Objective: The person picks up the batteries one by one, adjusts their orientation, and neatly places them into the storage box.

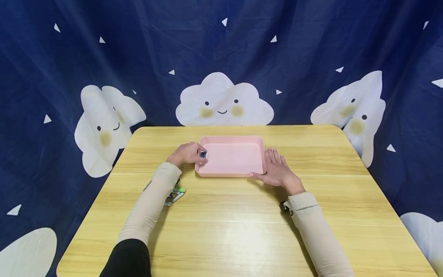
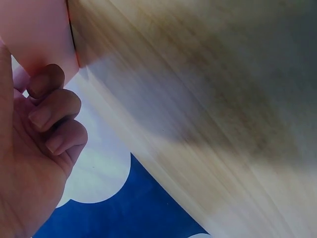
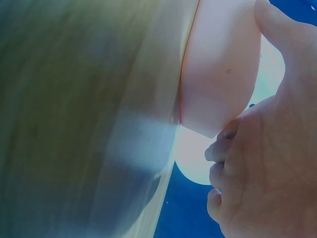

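Observation:
A shallow pink tray [image 1: 232,157] lies on the wooden table. At its left end the left hand [image 1: 189,153] reaches over the rim and holds a small dark-blue and white item [image 1: 203,154] between thumb and fingers, just inside the tray. In the left wrist view, the other fingers of the left hand [image 2: 42,144] are curled beside the tray wall [image 2: 39,29]; the item is hidden there. The right hand [image 1: 277,171] rests against the tray's right end, fingers straight, thumb at the front corner. In the right wrist view, the right hand [image 3: 272,148] is beside the tray's outer wall [image 3: 223,64].
Several small stick-like items [image 1: 178,194], one of them green, lie in a heap on the table [image 1: 221,231] beside the left forearm, which partly covers them. Behind the table's back edge hangs a dark blue curtain [image 1: 242,57] with white clouds.

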Motion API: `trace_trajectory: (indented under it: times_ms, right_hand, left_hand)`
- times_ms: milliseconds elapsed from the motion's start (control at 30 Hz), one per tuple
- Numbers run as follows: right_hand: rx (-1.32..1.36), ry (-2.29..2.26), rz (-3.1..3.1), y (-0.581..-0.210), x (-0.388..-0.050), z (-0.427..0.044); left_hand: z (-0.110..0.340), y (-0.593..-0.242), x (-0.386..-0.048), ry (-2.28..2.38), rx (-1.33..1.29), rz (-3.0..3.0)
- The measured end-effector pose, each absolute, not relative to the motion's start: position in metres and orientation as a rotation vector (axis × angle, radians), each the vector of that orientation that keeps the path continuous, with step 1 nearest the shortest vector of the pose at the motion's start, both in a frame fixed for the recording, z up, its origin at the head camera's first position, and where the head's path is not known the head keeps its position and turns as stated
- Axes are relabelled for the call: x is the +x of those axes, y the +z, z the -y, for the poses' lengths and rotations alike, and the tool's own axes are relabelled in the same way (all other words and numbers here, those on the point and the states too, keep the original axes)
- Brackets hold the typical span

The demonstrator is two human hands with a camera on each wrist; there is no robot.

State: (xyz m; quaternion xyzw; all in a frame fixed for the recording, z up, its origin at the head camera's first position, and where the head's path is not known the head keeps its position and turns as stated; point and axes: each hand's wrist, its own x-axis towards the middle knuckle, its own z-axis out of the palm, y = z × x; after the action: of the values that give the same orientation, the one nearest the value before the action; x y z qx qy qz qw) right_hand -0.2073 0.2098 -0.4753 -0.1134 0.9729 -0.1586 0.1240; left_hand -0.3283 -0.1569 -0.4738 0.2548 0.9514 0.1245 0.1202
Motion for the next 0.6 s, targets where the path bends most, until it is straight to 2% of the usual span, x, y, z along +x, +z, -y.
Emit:
trace_trajectory:
  times_ms: [600]
  right_hand:
    - [-0.339,-0.442,-2.843,-0.4747,-0.2079,-0.2094]
  left_hand:
    - [0.1626,-0.4768,-0.3232,0.446,0.739,-2.810]
